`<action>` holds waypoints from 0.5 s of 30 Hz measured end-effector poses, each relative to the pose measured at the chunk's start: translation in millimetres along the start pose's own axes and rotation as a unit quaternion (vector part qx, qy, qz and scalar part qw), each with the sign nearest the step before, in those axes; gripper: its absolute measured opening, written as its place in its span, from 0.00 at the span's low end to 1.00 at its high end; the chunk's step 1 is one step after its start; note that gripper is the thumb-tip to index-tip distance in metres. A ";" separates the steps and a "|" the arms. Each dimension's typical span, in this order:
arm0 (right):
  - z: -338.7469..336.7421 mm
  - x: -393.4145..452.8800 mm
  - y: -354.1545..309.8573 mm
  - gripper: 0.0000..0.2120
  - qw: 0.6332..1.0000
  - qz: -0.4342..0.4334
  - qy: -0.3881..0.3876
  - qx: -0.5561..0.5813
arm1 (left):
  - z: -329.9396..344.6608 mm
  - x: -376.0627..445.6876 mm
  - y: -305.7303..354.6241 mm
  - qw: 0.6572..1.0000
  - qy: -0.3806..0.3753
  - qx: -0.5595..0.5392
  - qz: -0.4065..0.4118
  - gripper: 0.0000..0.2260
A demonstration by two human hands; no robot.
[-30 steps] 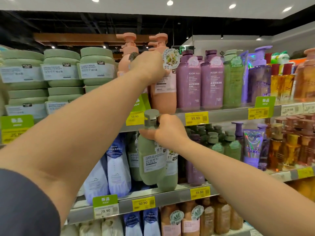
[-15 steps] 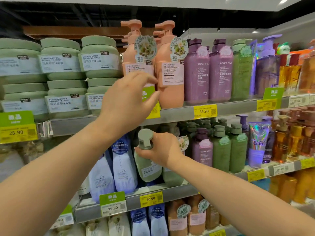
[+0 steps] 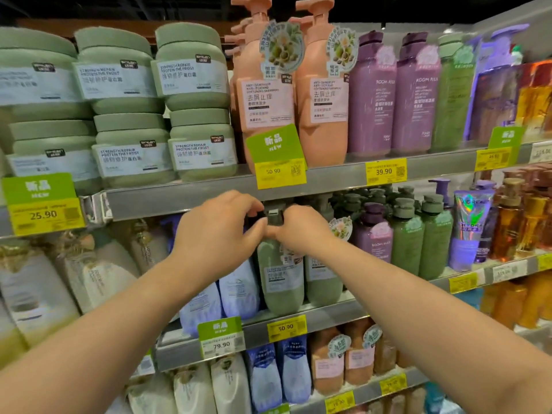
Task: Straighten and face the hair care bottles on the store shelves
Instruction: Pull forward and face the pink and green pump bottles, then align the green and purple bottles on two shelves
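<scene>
Left hand: down from the peach bottles above, now pinching the pump.
Right hand: grips the same pump.
Green bottle: beneath both hands, on the middle shelf.
Meaning: upper row faced; pump likely being turned forward.

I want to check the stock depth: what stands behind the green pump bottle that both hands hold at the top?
Behind the green pump bottle the view is mostly blocked by the left hand and the right hand. To its right stands a second green bottle; any deeper rows are hidden.

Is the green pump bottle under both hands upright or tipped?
Upright: the green pump bottle stands on the shelf edge, label forward, left hand and right hand at its pump.
</scene>
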State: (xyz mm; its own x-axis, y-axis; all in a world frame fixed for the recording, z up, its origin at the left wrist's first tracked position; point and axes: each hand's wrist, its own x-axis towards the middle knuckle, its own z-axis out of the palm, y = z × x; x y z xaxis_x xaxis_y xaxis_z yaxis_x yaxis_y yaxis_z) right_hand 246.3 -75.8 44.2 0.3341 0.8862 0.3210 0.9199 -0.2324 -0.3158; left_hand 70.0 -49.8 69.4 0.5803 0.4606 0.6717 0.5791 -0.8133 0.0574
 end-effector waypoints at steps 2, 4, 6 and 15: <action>-5.1 0.3 0.2 0.26 0.999 0.015 -0.031 0.017 | 6.4 -6.7 3.2 1.000 -0.008 -0.001 0.002 0.12; -8.3 -2.2 0.8 0.23 0.997 0.027 -0.059 0.043 | 15.8 -11.1 3.5 0.999 -0.040 0.011 -0.002 0.12; -7.7 -4.9 1.9 0.20 0.994 0.037 -0.075 0.065 | 26.2 -12.1 1.0 0.997 -0.074 0.018 -0.006 0.14; -14.9 -26.5 20.4 0.21 0.992 0.003 -0.003 0.122 | 67.6 -4.3 -2.1 0.981 -0.132 -0.124 -0.064 0.11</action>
State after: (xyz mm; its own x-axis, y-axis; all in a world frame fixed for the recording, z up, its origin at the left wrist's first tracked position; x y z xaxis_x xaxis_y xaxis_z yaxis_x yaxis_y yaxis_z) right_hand 259.3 -110.0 42.6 0.3373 0.8880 0.3126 0.8402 -0.1342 -0.5254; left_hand 105.0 -26.0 16.5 0.6592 0.6136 0.4347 0.5179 -0.7896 0.3291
